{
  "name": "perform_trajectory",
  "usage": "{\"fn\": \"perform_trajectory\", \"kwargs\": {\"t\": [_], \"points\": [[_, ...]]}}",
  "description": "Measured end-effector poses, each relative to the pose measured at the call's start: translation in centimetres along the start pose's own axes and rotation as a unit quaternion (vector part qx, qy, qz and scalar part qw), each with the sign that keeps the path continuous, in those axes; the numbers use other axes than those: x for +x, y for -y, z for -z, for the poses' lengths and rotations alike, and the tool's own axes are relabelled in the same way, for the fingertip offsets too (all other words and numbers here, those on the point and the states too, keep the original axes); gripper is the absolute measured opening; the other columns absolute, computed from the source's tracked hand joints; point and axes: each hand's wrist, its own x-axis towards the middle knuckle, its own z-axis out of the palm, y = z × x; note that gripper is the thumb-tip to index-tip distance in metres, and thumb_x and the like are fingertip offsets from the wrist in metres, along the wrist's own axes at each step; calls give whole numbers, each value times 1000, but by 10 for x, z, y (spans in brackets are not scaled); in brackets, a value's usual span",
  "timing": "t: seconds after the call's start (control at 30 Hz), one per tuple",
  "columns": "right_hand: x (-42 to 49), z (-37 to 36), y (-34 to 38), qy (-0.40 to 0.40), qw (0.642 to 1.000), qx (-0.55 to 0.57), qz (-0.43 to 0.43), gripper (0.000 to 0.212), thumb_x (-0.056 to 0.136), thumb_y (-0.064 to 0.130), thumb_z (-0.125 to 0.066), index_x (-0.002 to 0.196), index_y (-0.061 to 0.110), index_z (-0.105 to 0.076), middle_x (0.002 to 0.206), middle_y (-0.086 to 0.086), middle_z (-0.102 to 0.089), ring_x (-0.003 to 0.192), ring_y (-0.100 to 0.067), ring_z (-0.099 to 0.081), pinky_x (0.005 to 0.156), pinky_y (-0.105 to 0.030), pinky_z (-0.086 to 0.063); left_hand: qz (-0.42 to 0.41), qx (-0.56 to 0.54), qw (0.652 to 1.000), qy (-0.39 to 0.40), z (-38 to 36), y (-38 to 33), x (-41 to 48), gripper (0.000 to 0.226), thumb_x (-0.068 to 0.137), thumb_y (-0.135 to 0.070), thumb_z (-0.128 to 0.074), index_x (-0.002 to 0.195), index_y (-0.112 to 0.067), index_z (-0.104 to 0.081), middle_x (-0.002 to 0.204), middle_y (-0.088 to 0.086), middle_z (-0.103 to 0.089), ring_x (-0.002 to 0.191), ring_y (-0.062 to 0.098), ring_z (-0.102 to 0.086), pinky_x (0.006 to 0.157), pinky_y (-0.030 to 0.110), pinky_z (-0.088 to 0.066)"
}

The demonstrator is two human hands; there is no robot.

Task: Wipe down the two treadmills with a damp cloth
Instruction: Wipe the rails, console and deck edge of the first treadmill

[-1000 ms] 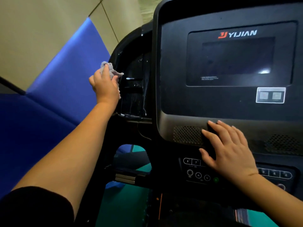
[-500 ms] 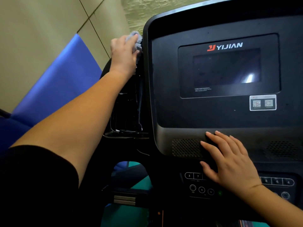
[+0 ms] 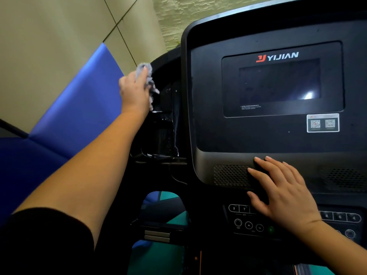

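Note:
A black treadmill console (image 3: 246, 135) with a dark screen (image 3: 279, 82) fills the right of the head view. My left hand (image 3: 134, 92) presses a crumpled grey cloth (image 3: 146, 76) against the glossy black left side panel (image 3: 165, 108) of the console, which shows wet streaks. Most of the cloth is hidden under my fingers. My right hand (image 3: 282, 193) lies flat with spread fingers on the lower console, between the speaker grille (image 3: 230, 175) and the button panel (image 3: 246, 221).
Blue padded mats (image 3: 65, 124) lean against a beige wall (image 3: 49, 36) on the left. A teal floor (image 3: 158, 259) shows through the gap below the console. A white QR sticker (image 3: 322, 123) sits under the screen.
My left hand with the cloth has moved down and to the left, from the console's upper left corner onto the side panel. My right hand has stayed in place.

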Motion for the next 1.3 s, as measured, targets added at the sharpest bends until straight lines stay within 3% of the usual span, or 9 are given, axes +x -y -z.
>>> {"fn": "perform_trajectory", "kwargs": {"t": [0.13,0.27,0.4,0.6,0.73,0.83,0.97,1.2,1.3], "points": [[0,0,0,5,1000,1,0,54,84,51,-47,121,15,-63,138,-11,-53,130,-32,-45,109,-49,-33,33,4,999,11,9,20,-48,49,92,-9,-49,140,-15,-47,119,16,-55,109,40,-43,93,38,-38],[0,0,1,7,1000,1,0,54,84,51,-47,121,15,-64,138,-11,-53,130,-32,-46,109,-50,-34,76,0,997,-17,15,14,-86,46,91,-7,-54,136,-13,-51,130,16,-50,113,38,-44,96,31,-34],[0,0,1,-6,1000,4,2,53,84,50,-47,120,14,-64,137,-11,-54,129,-32,-47,108,-50,-35,57,-104,991,-62,17,-14,-80,38,84,-5,-64,121,-4,-57,126,19,-45,107,22,-48,93,13,-31],[0,0,1,-6,1000,1,1,53,84,50,-47,120,15,-65,136,-11,-55,129,-32,-47,108,-49,-35,25,-94,995,-37,-16,-42,-80,19,88,-4,-57,106,-6,-61,103,6,-60,94,25,-54,82,27,-44],[1,1,1,-11,1000,3,2,52,83,49,-48,118,14,-66,135,-11,-56,128,-32,-47,108,-49,-35,11,-136,990,-40,-17,-40,-59,26,86,-2,-57,110,-8,-65,107,6,-65,99,23,-57,89,27,-45],[1,0,1,-10,1000,1,1,52,83,49,-48,118,14,-66,135,-11,-56,128,-32,-47,108,-50,-35,-22,-152,988,-2,-19,-50,-24,29,85,-5,-53,110,-9,-68,109,6,-66,101,25,-60,92,37,-48],[1,0,2,-4,1000,-1,1,53,83,50,-48,119,14,-65,135,-11,-55,129,-32,-47,108,-50,-35,-90,-126,988,23,-24,-63,-21,35,85,-7,-50,115,-14,-67,116,1,-65,104,21,-56,97,32,-44],[1,1,1,0,1000,1,-1,53,84,50,-48,119,15,-65,136,-11,-55,129,-32,-47,108,-50,-35,-123,-118,985,1,-26,-49,-104,33,88,-11,-51,117,-5,-67,120,8,-65,108,26,-57,106,25,-37],[1,0,0,0,1000,2,-1,53,84,50,-48,119,15,-66,136,-11,-55,128,-32,-48,108,-50,-35,-135,-118,984,11,-27,-45,-82,29,88,-5,-55,113,-7,-69,115,7,-67,104,27,-60,101,35,-44]]}}
